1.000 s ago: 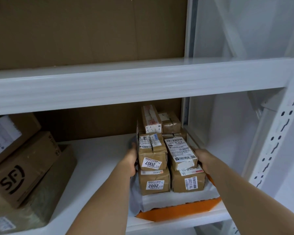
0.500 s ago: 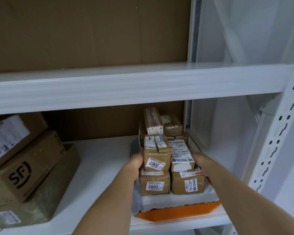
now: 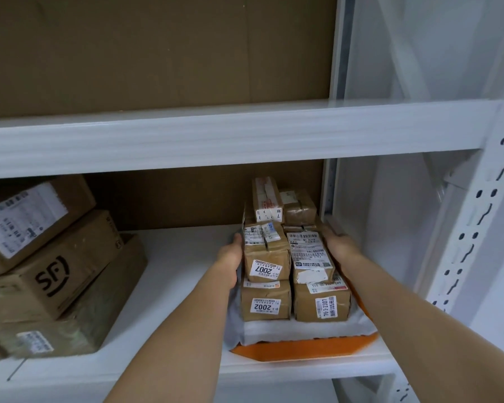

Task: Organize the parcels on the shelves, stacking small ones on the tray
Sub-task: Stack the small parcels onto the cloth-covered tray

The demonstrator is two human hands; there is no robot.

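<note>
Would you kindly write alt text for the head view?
Two hands, left and right, press the sides of small brown parcels stacked on an orange tray on a white shelf; larger boxes sit left.

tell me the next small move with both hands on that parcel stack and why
Probably slide the orange tray further back: its front edge sits at the shelf lip. The left hand and right hand flank the stacked small parcels, steadying them.

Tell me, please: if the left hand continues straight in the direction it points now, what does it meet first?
The left hand points toward the shelf's back, along the small parcels. It would probably meet the brown cardboard back panel first; depth is unclear.
</note>
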